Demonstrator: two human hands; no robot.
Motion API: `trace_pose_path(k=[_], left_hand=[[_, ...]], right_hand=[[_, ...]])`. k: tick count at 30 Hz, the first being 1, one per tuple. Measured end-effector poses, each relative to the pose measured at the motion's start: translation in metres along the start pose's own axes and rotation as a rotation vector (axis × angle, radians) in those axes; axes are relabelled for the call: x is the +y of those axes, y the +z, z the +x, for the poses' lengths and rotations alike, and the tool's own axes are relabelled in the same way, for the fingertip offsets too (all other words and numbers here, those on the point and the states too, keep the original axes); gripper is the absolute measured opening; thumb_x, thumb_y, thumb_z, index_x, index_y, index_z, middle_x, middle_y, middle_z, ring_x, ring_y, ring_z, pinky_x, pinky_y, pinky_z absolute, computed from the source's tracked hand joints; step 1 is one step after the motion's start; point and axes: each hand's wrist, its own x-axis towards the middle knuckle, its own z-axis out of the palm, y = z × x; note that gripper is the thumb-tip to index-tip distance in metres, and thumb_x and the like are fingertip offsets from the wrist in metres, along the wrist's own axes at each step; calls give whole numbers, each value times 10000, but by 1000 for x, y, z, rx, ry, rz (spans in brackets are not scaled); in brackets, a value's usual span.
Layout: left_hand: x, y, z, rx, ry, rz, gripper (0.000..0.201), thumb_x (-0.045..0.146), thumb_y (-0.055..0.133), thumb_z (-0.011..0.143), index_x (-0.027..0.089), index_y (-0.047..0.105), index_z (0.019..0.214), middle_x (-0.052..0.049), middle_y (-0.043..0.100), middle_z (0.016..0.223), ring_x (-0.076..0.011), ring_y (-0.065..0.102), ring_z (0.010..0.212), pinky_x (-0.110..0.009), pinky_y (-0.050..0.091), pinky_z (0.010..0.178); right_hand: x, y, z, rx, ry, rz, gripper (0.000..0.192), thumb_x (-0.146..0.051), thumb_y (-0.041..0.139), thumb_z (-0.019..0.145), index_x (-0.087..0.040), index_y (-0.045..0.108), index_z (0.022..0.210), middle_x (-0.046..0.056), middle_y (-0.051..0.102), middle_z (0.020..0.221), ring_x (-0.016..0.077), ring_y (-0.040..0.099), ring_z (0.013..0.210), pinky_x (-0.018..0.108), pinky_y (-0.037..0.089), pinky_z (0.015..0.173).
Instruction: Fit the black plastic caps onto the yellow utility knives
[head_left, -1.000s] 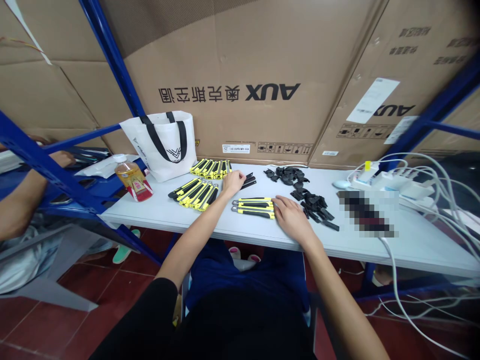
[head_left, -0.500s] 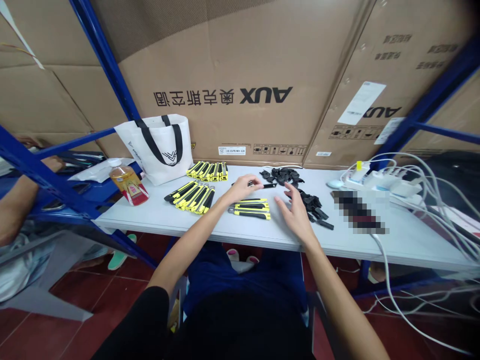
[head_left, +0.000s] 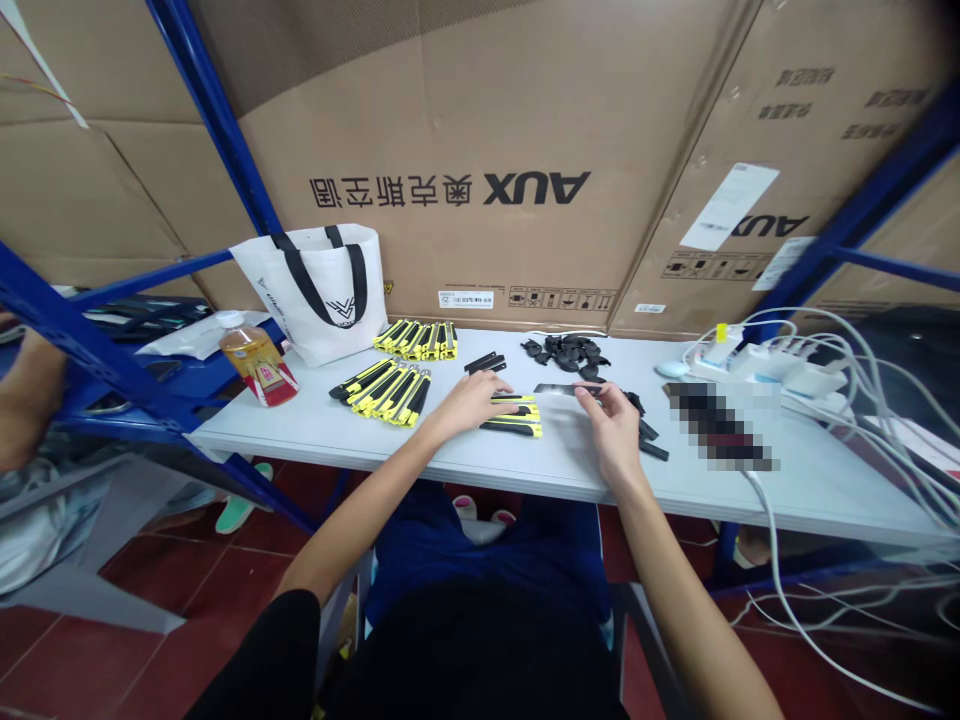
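My right hand [head_left: 615, 425] pinches a thin dark blade strip [head_left: 556, 389] and holds it level just above the white table [head_left: 315, 425]. My left hand [head_left: 466, 402] rests on a small stack of yellow-and-black utility knives [head_left: 517, 417] at the table's middle. Two more groups of the same knives lie to the left: one fanned out [head_left: 384, 388], one in a row further back [head_left: 420, 339]. A few black blade strips [head_left: 484, 362] lie behind my left hand. A heap of black plastic parts [head_left: 571, 353] sits behind my right hand.
A white tote bag [head_left: 319, 288] and a bottle of amber liquid [head_left: 255, 358] stand at the table's left end. White power strips and cables [head_left: 780, 365] crowd the right. Large cardboard boxes [head_left: 480, 150] wall the back. Another person's arm [head_left: 26, 395] shows at far left behind blue racking [head_left: 90, 345].
My left hand picked a black strip from behind the knives and passed it across; my right hand now holds it, and my left hand has dropped onto the knife stack.
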Motion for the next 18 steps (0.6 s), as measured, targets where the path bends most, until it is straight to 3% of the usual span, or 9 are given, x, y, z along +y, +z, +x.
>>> trace_pose_path(k=[3, 7, 10, 14, 18], left_hand=[[-4, -2, 3, -55, 2, -12, 402, 536, 669, 1009, 211, 822, 1189, -108, 765, 1191, -300, 719, 1075, -342, 516, 940], [-3, -2, 5, -53, 37, 22, 387, 512, 605, 1050, 210, 801, 1190, -106, 761, 1215, -293, 717, 1094, -340, 521, 947], [-5, 2, 3, -18, 47, -6, 316, 441, 627, 1051, 200, 726, 1231, -100, 747, 1260, -291, 702, 1143, -352, 517, 985], [-12, 9, 4, 59, 2, -139, 261, 346, 627, 1054, 217, 613, 1281, -76, 751, 1152, -254, 714, 1025, -345, 538, 937], [-17, 9, 7, 100, 60, -278, 261, 358, 565, 1081, 226, 629, 1297, -62, 746, 1179, -233, 713, 1034, -337, 537, 965]], right_hand=[[3, 0, 2, 33, 4, 3, 294, -500, 778, 858, -225, 678, 880, 56, 770, 1038, 242, 678, 996, 384, 523, 939], [5, 0, 3, 27, 22, 17, 288, -490, 785, 845, -230, 662, 853, 35, 755, 1004, 228, 661, 974, 357, 513, 891], [5, 1, 2, 24, 23, 29, 292, -483, 793, 843, -229, 650, 824, 32, 751, 1001, 218, 651, 952, 344, 508, 857], [5, 1, 2, 51, -12, 55, 296, -488, 808, 843, -226, 671, 834, 27, 738, 989, 206, 636, 926, 342, 510, 849], [4, 1, 3, 48, -17, 74, 297, -497, 817, 841, -224, 710, 888, 10, 709, 940, 202, 631, 904, 343, 512, 845]])
